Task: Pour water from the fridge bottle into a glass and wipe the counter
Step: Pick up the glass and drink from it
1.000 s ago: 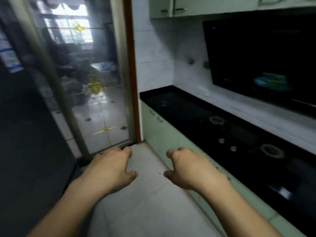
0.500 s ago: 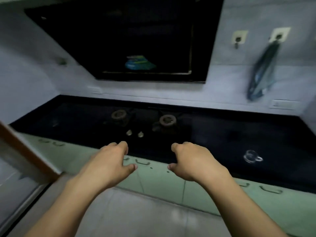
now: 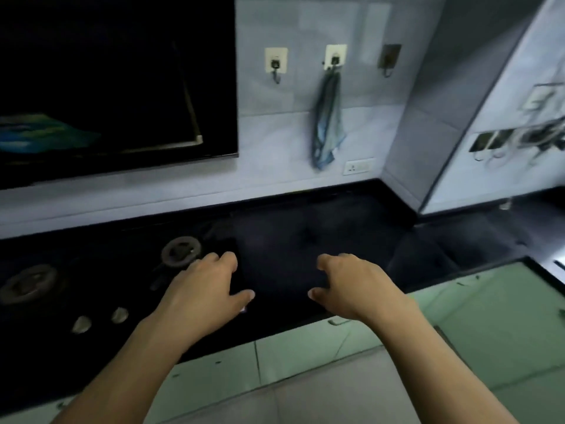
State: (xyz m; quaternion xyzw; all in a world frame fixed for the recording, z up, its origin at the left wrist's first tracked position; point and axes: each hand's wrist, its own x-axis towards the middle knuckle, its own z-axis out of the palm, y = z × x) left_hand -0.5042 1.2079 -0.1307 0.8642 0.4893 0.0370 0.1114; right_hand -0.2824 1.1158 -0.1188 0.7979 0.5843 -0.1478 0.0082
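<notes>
A black counter runs along the wall in front of me. Both my hands hover over its front edge and hold nothing. My left hand hangs palm down with loosely curled fingers, just right of the stove burners. My right hand hangs the same way, a hand's width to the right. A blue-grey cloth hangs from a wall hook above the counter. No bottle and no glass show in this view.
A built-in gas stove with two burners and two knobs sits at the left. A black range hood fills the upper left. Pale green cabinet fronts lie below the counter, which turns a corner at the right.
My view has swung right, from the glass door to the stove and on to the counter's corner. Both hands keep the same loose, empty pose in front of me.
</notes>
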